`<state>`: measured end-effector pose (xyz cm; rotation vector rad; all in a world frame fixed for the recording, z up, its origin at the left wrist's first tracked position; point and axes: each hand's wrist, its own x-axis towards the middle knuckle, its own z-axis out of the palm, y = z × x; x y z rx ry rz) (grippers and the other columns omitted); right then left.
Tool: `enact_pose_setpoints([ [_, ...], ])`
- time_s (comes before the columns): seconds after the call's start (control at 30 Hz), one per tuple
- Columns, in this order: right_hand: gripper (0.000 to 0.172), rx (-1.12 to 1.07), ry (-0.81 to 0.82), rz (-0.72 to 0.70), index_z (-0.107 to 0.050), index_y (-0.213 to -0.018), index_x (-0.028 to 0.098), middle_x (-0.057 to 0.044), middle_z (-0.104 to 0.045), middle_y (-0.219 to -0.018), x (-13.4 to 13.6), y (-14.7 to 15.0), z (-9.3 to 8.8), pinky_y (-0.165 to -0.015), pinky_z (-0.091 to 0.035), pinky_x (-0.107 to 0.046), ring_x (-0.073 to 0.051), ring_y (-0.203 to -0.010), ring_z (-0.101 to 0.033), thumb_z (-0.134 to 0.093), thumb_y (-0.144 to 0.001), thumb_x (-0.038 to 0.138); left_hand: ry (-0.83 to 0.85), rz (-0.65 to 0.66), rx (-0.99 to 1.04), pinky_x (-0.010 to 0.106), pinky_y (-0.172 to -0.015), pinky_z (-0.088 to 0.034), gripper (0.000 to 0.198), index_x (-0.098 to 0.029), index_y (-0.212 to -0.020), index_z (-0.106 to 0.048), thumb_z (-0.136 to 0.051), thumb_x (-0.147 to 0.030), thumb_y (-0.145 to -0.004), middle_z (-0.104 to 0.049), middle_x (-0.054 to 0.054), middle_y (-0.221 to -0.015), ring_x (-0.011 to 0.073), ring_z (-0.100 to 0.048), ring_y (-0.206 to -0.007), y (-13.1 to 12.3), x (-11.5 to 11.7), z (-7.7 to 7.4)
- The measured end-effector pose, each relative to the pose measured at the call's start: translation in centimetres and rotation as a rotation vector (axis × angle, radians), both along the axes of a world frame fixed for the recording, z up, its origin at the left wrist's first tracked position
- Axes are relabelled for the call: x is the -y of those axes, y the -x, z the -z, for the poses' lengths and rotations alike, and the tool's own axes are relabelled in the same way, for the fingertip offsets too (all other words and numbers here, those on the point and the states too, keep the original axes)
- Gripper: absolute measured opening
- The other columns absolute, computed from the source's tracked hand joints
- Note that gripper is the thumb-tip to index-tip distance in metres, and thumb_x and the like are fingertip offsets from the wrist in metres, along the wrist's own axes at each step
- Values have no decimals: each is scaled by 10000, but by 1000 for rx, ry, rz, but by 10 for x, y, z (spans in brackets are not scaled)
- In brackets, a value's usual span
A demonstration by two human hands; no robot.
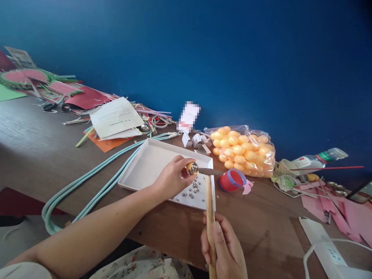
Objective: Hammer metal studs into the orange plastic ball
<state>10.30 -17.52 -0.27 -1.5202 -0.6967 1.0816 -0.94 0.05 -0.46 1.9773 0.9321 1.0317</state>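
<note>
My left hand [171, 176] pinches a small ball [192, 168] above the white shallow box [154, 155]. The ball is yellow at the edge, with shiny silvery metal pieces on its face. In my right hand [225, 244] is a hammer [210, 205], held upright by its wooden handle. Its dark metal head points left and lies right beside the ball; whether they touch, I cannot tell. Several small metal studs [192, 192] lie scattered in the box's right part. A red cup-shaped container [232, 180] with a blue rim tilts just right of the box.
A clear bag of orange balls [244, 151] stands by the blue wall. Light-blue cords [95, 162] loop left of the box. Papers [116, 116], scissors [50, 107] and straws crowd the back left. At right are a plastic bottle [308, 162], pink paper strips [345, 211] and a white power strip [322, 248].
</note>
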Motion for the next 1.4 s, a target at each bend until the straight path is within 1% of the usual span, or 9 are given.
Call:
enact_pose_setpoints([
  [0.13, 369, -49, -37, 51, -519, -976, 188, 61, -465, -480, 1, -1, -2, -388, -197, -185, -53, -377, -299, -461, -873, 537, -6, -9, -15, 256, -696, -522, 371, -210, -1113, -597, -646, -240, -747, -537, 20, -927, 82, -570, -623, 0, 0, -2],
  [0.37, 401, 18, -8, -36, -532, -975, 172, 57, -465, -483, 2, 2, 6, -379, -201, -188, -61, -375, -307, -469, -865, 552, -34, 12, 6, 252, -694, -519, 368, -210, -1133, -584, -628, -236, -768, -529, 19, -927, 77, -561, -624, 0, -1, 3],
  [0.57, 397, -7, -9, -31, -531, -971, 181, 55, -467, -481, 1, 2, 6, -385, -201, -188, -64, -376, -314, -452, -871, 558, -34, 9, 3, 259, -688, -523, 358, -215, -1122, -586, -634, -245, -768, -530, 19, -919, 81, -564, -622, 0, -1, 3],
  [0.7, 412, -4, 22, -50, -529, -974, 181, 55, -468, -486, 2, 2, 8, -384, -203, -183, -63, -375, -316, -470, -856, 571, -24, 22, 13, 253, -686, -523, 370, -211, -1131, -581, -634, -233, -765, -528, 21, -935, 78, -566, -623, 0, -2, 3],
  [0.83, 418, -8, -6, -42, -526, -982, 177, 56, -463, -482, 1, 2, 9, -380, -201, -185, -66, -371, -315, -454, -863, 571, -33, 16, -4, 255, -696, -526, 369, -207, -1131, -584, -633, -234, -767, -531, 25, -945, 80, -567, -630, 0, -2, 5],
  [0.97, 413, -15, 13, -50, -530, -991, 180, 57, -473, -488, 1, 2, 9, -377, -205, -180, -61, -365, -314, -477, -854, 567, -31, 17, 3, 251, -686, -530, 375, -209, -1137, -581, -633, -228, -766, -521, 20, -937, 77, -570, -627, 0, -3, 6],
  [1.1, 419, -37, -13, -27, -539, -958, 173, 54, -466, -477, 0, 2, 9, -377, -196, -182, -62, -366, -306, -470, -853, 573, -69, 15, -12, 253, -686, -532, 366, -218, -1136, -577, -629, -236, -773, -515, 17, -913, 82, -566, -631, 0, -2, 6],
  [1.27, 390, 0, -19, -46, -527, -996, 178, 54, -474, -492, -3, 2, 10, -376, -199, -185, -66, -375, -315, -463, -873, 543, -96, 21, -60, 257, -685, -536, 351, -219, -1133, -572, -621, -236, -786, -505, 16, -921, 81, -569, -632, 0, -1, 6],
  [1.4, 409, -2, -32, -43, -526, -1006, 173, 54, -470, -494, -5, 3, 9, -378, -203, -193, -68, -374, -310, -450, -874, 553, -146, 11, -74, 260, -698, -535, 351, -225, -1138, -565, -615, -225, -791, -507, 16, -919, 85, -569, -643, 0, -1, 6],
])
